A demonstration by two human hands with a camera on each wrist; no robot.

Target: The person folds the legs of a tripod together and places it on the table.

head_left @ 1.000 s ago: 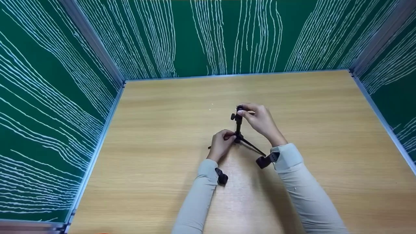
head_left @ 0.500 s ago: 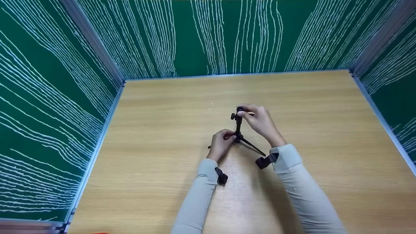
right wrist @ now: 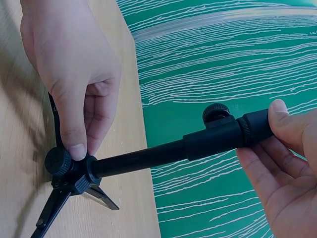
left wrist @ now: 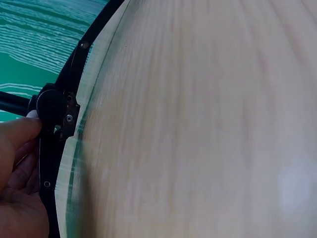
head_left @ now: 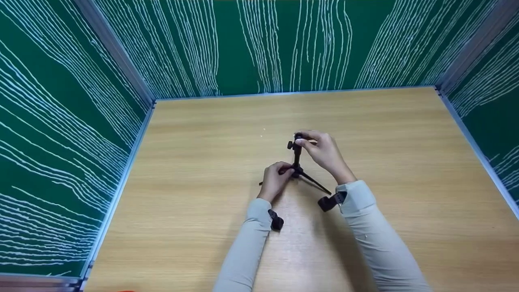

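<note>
A small black tripod [head_left: 297, 156] stands on the wooden table with its legs spread and its centre post upright. My left hand [head_left: 274, 179] pinches the hub where the legs meet, thumb against it beside a round knob [right wrist: 57, 161]. At the top of the post, my right hand [head_left: 326, 153] holds the black end piece [right wrist: 257, 125] between thumb and fingers. Just below that grip, a ridged side knob [right wrist: 216, 112] sticks out from the collar. The left wrist view shows the hub [left wrist: 52, 106] and riveted legs from low down, with the left fingertips touching the hub.
Green panels [head_left: 227, 48] with white wavy lines enclose the table [head_left: 194, 154] at the back and sides, along metal edging. Tiny white specks [head_left: 262, 132] lie left of the tripod. A red edge [head_left: 126, 290] shows at the bottom left.
</note>
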